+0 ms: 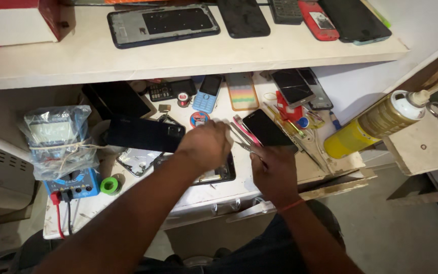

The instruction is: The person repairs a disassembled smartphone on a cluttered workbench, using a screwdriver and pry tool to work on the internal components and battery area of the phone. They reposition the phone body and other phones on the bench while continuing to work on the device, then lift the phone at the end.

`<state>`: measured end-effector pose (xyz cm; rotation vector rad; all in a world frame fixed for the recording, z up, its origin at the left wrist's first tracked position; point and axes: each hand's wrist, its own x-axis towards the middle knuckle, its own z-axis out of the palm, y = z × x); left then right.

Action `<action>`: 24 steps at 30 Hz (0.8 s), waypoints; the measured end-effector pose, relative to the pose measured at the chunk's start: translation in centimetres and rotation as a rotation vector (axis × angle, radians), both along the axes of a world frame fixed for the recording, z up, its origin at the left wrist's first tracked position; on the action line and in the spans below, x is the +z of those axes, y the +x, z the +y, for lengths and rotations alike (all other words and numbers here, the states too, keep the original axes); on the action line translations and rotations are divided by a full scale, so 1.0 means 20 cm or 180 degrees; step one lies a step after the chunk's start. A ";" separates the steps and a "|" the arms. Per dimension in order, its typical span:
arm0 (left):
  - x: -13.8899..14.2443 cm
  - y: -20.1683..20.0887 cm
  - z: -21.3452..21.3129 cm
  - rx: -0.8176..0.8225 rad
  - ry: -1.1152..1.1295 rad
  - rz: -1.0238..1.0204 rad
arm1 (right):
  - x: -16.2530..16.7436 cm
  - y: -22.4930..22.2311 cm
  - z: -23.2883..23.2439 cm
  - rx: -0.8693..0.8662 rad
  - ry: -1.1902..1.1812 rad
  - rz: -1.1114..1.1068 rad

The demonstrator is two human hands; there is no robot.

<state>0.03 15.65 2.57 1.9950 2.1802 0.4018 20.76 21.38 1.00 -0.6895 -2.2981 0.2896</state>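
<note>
A slim metal pair of tweezers (246, 145) lies slanted between the two hands at the middle of the worn white bench (143, 200). The right hand (275, 172) is closed around its near end. The left hand (205, 144) is curled into a loose fist just left of it, over an opened phone (218, 175) with a dark frame; whether its fingers pinch anything cannot be told. Just right of the tweezers rests a glossy black phone (265, 129), flat and rectangular. Farther left lies a matte dark phone back (143, 134). At the left edge stands a blue meter (72, 183) with a crinkled clear plastic bag above it, and a small green roll of tape (109, 185) beside it. At the far right a yellow metal spray can (371, 124) lies tilted. A pale blue keypad phone (208, 94) lies at the far side.
</note>
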 end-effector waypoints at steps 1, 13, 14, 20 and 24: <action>-0.01 -0.01 0.02 0.0084 -0.0088 -0.0076 | -0.01 0.00 0.00 -0.0007 0.0106 0.0081; 0.06 -0.07 -0.10 0.0870 0.0380 -0.0733 | -0.02 -0.01 -0.02 -0.0302 0.0759 0.0020; 0.07 -0.07 -0.19 0.1102 0.0767 -0.0990 | -0.01 0.00 -0.02 -0.0275 0.0743 0.0020; -0.01 0.05 -0.76 0.2592 0.1890 -0.1762 | -0.02 0.03 -0.10 -0.0321 -0.0723 0.1306; -0.09 0.14 -0.90 0.2832 0.1330 -0.1655 | -0.06 0.01 -0.19 -0.0838 -0.2477 0.1866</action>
